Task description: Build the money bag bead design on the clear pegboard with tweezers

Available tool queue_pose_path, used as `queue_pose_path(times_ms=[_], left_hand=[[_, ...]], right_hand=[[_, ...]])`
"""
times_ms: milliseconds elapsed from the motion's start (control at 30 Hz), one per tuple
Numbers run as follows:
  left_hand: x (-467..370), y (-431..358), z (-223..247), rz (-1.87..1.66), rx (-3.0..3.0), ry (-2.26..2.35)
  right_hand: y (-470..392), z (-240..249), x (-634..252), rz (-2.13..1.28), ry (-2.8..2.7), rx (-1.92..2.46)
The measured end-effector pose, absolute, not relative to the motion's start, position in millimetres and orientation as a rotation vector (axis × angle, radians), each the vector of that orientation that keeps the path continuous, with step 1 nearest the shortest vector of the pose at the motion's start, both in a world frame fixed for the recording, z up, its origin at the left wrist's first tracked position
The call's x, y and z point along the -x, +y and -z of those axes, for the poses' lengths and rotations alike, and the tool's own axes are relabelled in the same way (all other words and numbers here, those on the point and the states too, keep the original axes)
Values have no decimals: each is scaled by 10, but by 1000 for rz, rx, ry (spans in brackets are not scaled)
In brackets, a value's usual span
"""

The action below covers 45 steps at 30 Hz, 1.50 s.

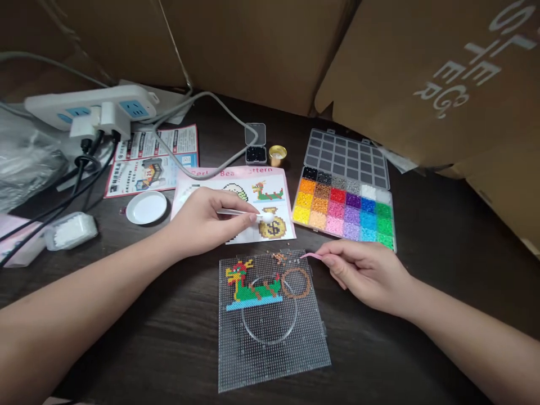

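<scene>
My left hand is closed on a small white spoon, its round bowl above the printed bead pattern sheet. My right hand pinches pink tweezers, the bent tip pointing at loose brown and grey beads along the top edge of the clear pegboard. On the pegs lies a bead dragon boat in green, red and yellow over a light blue strip. Beside it is a brown bead ring. Whether the tweezers grip a bead is too small to tell.
Right of the sheet stands an open bead box with many colours. Behind are a little box of black beads and a gold tin. At left are a white dish, a tub of white beads and a power strip with cables.
</scene>
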<state>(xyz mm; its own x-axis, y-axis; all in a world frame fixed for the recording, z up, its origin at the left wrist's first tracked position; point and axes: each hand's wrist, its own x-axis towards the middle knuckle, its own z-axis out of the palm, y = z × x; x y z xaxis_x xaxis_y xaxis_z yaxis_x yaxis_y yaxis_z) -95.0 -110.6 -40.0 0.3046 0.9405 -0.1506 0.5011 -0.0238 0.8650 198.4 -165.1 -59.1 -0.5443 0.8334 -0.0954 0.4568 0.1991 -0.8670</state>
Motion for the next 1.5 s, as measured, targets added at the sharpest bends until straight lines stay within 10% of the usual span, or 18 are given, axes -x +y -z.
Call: queue_pose_path(times_ms=[1500], left_hand=[[906,-1141,407,-754,-1562,1387]], right_hand=[[-1669,529,-1899,-566,-2334,1182]])
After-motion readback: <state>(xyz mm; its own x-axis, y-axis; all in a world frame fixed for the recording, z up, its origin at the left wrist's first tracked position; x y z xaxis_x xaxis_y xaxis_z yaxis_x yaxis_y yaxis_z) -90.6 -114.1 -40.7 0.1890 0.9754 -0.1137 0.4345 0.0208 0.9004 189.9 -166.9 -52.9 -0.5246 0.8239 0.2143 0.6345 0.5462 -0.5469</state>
